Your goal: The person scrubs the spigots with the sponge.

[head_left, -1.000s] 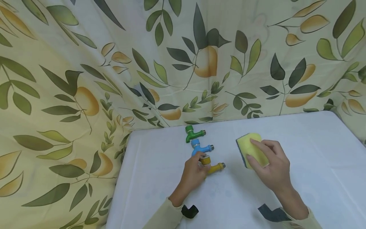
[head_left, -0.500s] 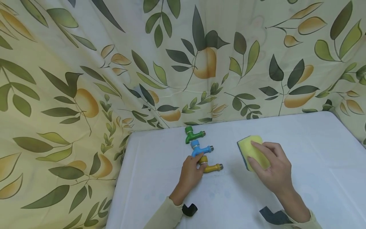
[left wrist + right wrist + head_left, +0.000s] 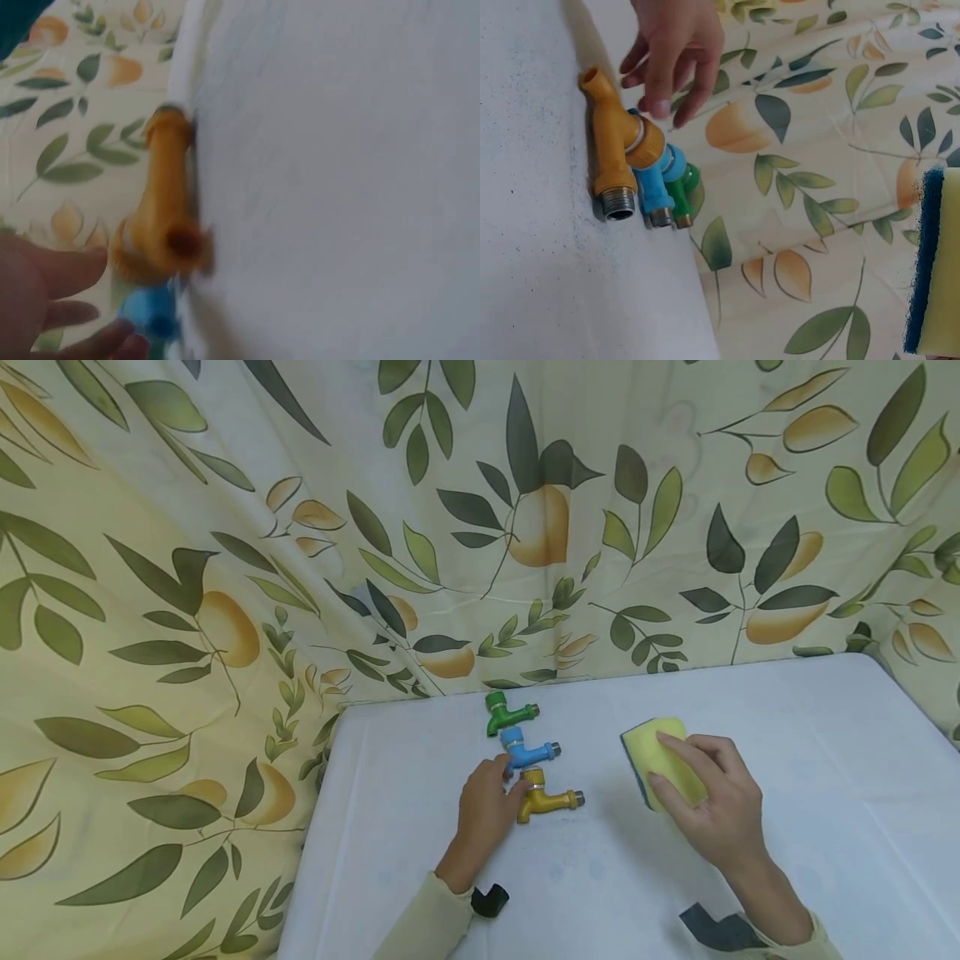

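Three taps lie in a column on the white table: green point(image 3: 510, 713) at the back, blue point(image 3: 531, 750) in the middle, yellow point(image 3: 551, 802) nearest. My left hand point(image 3: 483, 810) is at their left, its fingertips by the blue tap's spout and the thumb beside the yellow tap's cap. In the left wrist view the fingers point(image 3: 71, 270) hang apart, clear of the yellow tap point(image 3: 166, 195). My right hand point(image 3: 716, 810) pinches a yellow sponge point(image 3: 660, 760) with a dark scouring side, above the table. The right wrist view shows the sponge point(image 3: 941, 262) at its right edge.
The white table point(image 3: 825, 760) reaches back to a curtain point(image 3: 637, 568) patterned with leaves and fruit, which also hangs along the left side. Black straps or mounts show beside both wrists.
My left hand has let go of the yellow tap and moved left. The yellow tap came down slightly left and lies on the table. My right hand with the sponge has barely moved.
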The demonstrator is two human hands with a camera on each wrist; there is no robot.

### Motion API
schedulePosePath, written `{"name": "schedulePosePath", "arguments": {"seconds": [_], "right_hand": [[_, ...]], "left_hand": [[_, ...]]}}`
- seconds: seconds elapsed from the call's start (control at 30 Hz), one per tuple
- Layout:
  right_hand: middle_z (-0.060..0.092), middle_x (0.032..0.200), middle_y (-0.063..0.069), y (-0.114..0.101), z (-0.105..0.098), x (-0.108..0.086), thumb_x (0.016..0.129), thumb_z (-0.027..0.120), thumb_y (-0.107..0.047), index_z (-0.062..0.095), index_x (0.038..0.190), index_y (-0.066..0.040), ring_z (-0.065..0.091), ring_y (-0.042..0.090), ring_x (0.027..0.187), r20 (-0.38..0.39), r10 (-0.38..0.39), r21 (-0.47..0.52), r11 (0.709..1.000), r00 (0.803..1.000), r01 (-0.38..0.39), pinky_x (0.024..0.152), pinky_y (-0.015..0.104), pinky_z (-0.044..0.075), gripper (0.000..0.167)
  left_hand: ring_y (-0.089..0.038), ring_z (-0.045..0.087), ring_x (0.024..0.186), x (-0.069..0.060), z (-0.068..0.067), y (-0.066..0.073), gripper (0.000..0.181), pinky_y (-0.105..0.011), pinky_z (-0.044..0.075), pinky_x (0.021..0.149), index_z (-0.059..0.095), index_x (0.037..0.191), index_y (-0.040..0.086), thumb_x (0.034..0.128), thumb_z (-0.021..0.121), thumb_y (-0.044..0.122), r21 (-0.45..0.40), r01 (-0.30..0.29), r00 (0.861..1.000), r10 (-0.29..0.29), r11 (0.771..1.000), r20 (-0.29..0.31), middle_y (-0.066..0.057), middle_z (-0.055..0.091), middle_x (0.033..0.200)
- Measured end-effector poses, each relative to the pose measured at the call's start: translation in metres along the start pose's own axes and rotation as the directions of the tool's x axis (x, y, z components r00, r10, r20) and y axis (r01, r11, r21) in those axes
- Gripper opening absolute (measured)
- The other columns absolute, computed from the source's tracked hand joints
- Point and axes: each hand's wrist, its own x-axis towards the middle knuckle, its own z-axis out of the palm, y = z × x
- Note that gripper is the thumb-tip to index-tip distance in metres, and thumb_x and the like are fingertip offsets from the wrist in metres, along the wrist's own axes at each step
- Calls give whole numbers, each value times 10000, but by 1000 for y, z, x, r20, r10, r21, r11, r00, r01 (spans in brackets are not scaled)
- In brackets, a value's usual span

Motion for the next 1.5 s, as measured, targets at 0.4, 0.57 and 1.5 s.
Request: {"name": "schedulePosePath", "arguments": {"seconds": [0.4,0.57,1.5], "right_hand": [[598,1049,159,0,-2,-1,675,812,-123,751,1181,-69,433,-7,969,17,2,7,1000,1000,-3,789,48,338,512],[599,1055,156,1,0,-3,661,822,-109,753,1175,-69,431,-14,976,16,9,13,1000,1000,-9,790,44,337,521],[594,1065,103,-3,17,-1,668,845,-70,741,1209,-112,467,32,944,100,-5,67,998,995,-2,747,87,377,552]], "left_hand": [[-294,433,1404,51,-31,-32,873,-425,475,1124,393,1576,209,847,839,386,141,-177,944,128,974,303,-3,359,1623],[-248,422,1344,62,-28,-38,997,-386,495,1089,348,1598,228,780,899,371,154,-217,922,150,964,357,30,386,1607],[-244,523,1308,43,-40,-37,970,-419,555,1032,387,1502,71,687,913,69,-393,-221,946,293,893,135,-63,429,1485]]}}
